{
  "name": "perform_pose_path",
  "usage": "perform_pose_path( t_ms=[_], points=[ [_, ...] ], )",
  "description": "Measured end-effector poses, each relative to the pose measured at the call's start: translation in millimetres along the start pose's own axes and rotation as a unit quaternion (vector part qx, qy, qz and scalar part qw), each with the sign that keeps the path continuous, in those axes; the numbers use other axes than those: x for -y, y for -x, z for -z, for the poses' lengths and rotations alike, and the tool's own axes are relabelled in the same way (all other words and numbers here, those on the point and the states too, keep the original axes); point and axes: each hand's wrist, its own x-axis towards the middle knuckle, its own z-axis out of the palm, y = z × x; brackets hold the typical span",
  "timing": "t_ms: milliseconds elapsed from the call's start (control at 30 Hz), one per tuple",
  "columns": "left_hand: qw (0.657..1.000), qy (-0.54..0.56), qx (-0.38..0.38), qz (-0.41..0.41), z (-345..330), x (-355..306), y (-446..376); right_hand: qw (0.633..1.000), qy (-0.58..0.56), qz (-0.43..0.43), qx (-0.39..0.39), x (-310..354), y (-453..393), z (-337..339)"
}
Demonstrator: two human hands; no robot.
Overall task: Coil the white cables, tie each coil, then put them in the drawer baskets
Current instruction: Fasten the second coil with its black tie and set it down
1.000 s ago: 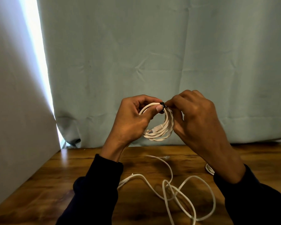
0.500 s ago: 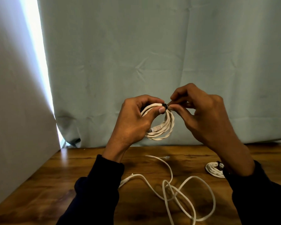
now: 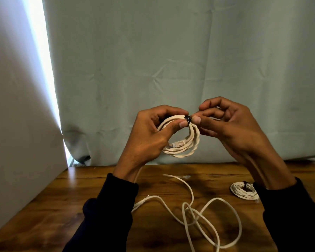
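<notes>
Small coil of white cable [image 3: 185,144] held above the brown wooden table [image 3: 65,202], gripped by the left hand [image 3: 149,135]. Black tie [image 3: 188,119] atop that coil pinched by the right hand [image 3: 231,128]. Below the coil on the table: loose white cable [image 3: 204,213] and second tied coil [image 3: 243,190].

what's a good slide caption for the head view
Both hands fasten a black tie on a white cable coil above the wooden table.

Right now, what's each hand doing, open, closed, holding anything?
Left hand: closed, gripping the coil, thumb by the black tie.
Right hand: closed, pinching the black tie at the top of the coil.
</notes>
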Motion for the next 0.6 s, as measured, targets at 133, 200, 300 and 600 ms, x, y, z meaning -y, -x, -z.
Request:
perform_pose_path(
  t_ms=[133,200,300,600],
  points=[
    [1.0,0.008,0.027,-0.007,1.6,-2.4,1.3,0.991,-0.09,-0.093,0.03,-1.4,-2.0,1.0],
    [0.999,0.003,0.042,-0.015,1.8,-3.5,1.4,0.985,-0.107,-0.128,0.043,-1.4,-2.6,1.6],
    [0.998,-0.006,0.061,-0.029,2.0,-4.7,1.0,0.977,-0.122,-0.166,0.058,-0.1,-2.8,3.9],
    [0.997,0.02,0.074,-0.021,5.4,-3.4,0.9,0.973,-0.115,-0.178,0.087,-1.4,-1.6,4.1]
  ],
)
